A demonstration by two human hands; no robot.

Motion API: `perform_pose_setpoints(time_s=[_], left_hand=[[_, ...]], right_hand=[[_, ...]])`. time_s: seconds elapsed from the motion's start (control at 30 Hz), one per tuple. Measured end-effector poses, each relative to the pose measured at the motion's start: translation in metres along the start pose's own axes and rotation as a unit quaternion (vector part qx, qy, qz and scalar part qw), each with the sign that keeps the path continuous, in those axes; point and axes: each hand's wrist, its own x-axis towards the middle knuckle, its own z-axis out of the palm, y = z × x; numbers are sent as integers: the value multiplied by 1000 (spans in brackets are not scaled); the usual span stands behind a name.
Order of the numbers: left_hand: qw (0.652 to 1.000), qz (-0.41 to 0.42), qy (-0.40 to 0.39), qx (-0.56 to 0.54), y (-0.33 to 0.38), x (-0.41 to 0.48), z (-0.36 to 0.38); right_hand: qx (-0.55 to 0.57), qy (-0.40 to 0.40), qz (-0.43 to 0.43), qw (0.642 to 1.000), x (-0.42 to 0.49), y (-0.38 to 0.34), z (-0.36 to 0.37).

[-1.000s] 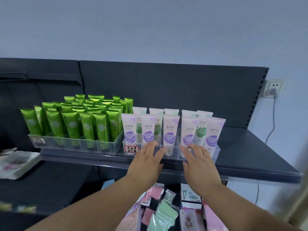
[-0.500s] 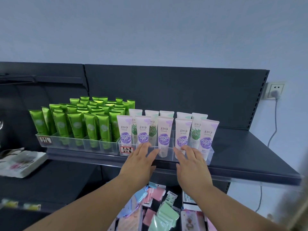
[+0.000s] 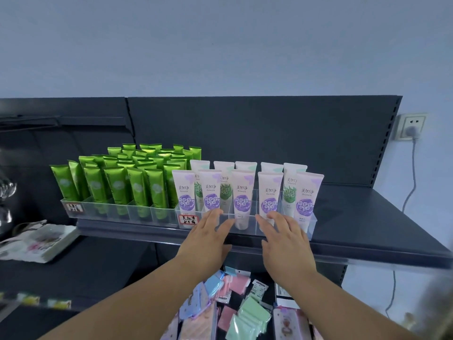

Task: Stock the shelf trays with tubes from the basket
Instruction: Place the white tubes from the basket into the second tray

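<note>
Head view: dark shelf across mid-frame.
White tubes: upright in two rows in the clear tray at centre frame; they read "美加净 maxam", front row with purple badges.
Tag: red-bordered and handwritten, on the tray's lower left corner.
Green tubes: packed in the left tray; their side writing is blurred.
Left hand: fingers straight and spread at the clear tray's front wall, holding nothing.
Right hand: likewise.

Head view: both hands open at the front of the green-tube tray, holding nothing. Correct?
Wrong tray. The head view shows the left hand and right hand open at the front of the white-tube tray, holding nothing.
</note>
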Motion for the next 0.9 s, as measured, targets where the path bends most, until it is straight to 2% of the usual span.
perform_pose_setpoints(time_s=[0.13,0.23,0.37,0.47,0.6,0.7,0.9], left_hand=[[999,32,-6,-41,-7,0,-15],[994,71,3,-83,-22,-1,-30],[980,127,84,-129,-57,13,-73],[970,140,141,-137,-94,34,-115],[975,112,150,-121,-136,69,-152],[985,90,96,-112,-153,92,-159],[992,103,-9,-77,-148,126,-149]], right_hand=[[24,22,27,999,0,-13,-10],[53,77,17,996,16,-30,-21],[91,160,11,983,62,-54,-48],[124,181,25,975,99,-69,-71],[116,88,51,988,133,-80,-84],[86,5,63,994,147,-82,-81],[38,-72,61,995,171,-81,-81]])
